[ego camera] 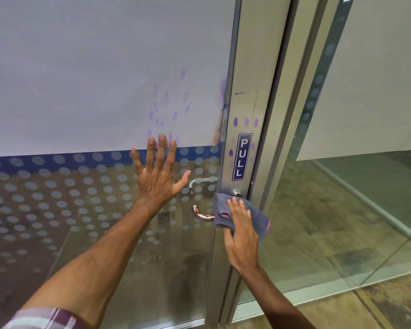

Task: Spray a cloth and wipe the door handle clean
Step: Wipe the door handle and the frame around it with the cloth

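My right hand (pixel 241 230) holds a grey cloth (pixel 259 218) wrapped round the near part of the door handle, against the metal door frame (pixel 247 110). The handle's curved chrome end (pixel 201 215) sticks out to the left of the cloth. A second handle (pixel 201 181) on the far side shows through the glass just above. My left hand (pixel 158 175) lies flat on the glass door (pixel 93 210), fingers spread and straight, to the left of the handles. No spray bottle is in view.
A blue PULL sign (pixel 242 156) is on the frame above the lock cylinder (pixel 237 193). Purple smudges mark the frosted panel (pixel 166 108) and frame. A fixed glass wall (pixel 354 186) stands at the right, with floor behind it.
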